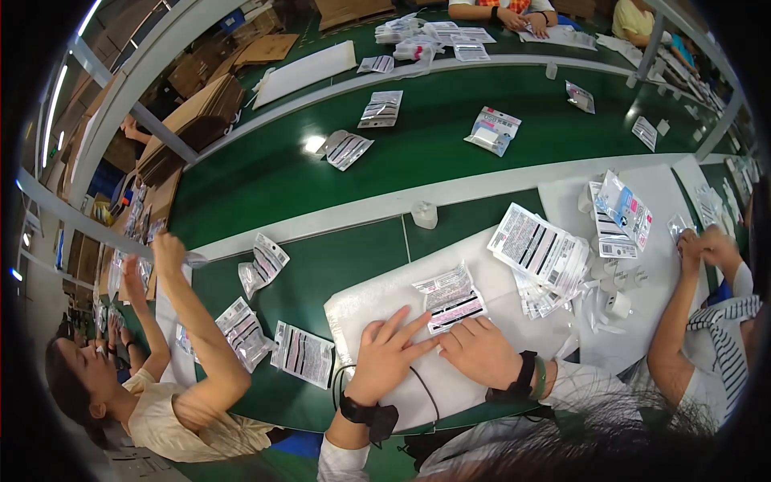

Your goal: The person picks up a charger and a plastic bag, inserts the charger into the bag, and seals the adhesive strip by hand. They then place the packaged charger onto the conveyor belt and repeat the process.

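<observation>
A printed packaging pouch (451,296), white and silver with black and pink bars, lies on a white foam sheet (365,309) in front of me. My left hand (391,355) has its fingers spread, with the tips at the pouch's near left corner. My right hand (482,352) has its fingers bent and closed along the near edge of that pouch; the thumb is mostly hidden. Both wrists wear black bands. To the right of the pouch lies a fanned stack of flat printed pouches (540,247). Small white plug adapters (617,305) stand beyond the stack.
A green conveyor belt (305,197) behind a white rail carries scattered filled pouches (492,131). More filled pouches (302,353) lie at my left. One white adapter (424,214) stands near the rail. Co-workers sit close on both sides, one with raised arms (201,321).
</observation>
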